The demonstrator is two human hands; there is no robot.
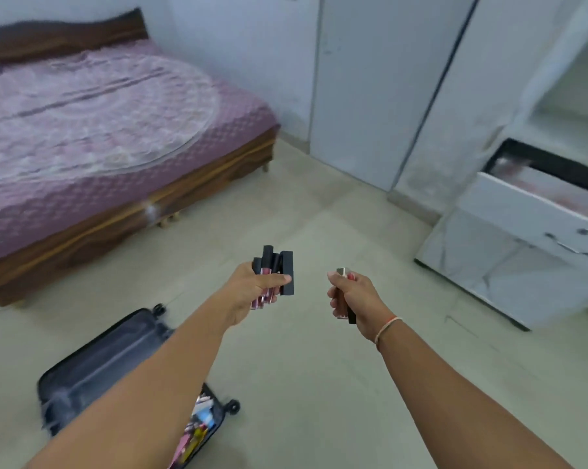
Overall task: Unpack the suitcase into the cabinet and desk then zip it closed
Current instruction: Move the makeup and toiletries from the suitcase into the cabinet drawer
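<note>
Two fistfuls of lipsticks, both headed for the open drawer!

Left hand (257, 287) clutches a bundle of lipsticks (274, 272), roughly five, though blur makes the count unsure; right hand (350, 296) wraps two more tubes (345, 292). All stand near upright in the fists. The drawer (536, 198) lies ahead and to the right, so the right hand looks closer to it. One suitcase (116, 360) sits open on the floor (319, 384) at lower left, with small items left inside.
</note>
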